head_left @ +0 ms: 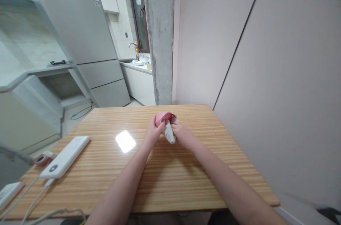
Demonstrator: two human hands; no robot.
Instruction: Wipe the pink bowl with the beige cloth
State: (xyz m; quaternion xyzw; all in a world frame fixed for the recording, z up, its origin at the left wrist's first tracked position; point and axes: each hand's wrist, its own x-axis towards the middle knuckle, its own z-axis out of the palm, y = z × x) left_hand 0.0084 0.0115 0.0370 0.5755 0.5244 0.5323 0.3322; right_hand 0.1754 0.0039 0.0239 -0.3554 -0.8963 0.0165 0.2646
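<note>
A small pink bowl point(161, 117), tilted with its opening toward me, is held above the far middle of the wooden table. My left hand point(153, 130) grips its left side, the thumb over the rim. A whitish cloth point(169, 133) is bunched at the bowl's mouth and hangs down between my hands. My right hand point(181, 132) is closed on this cloth at the bowl's right side, with its fingertips partly hidden by the cloth and bowl.
On the table point(106, 182) at the left lies a white power bank point(66, 157) with a cable plugged in. A reddish roll-like object point(42, 160) sits behind it, and another white block point(10, 193) is at the left edge. A wall point(266, 93) runs along the right.
</note>
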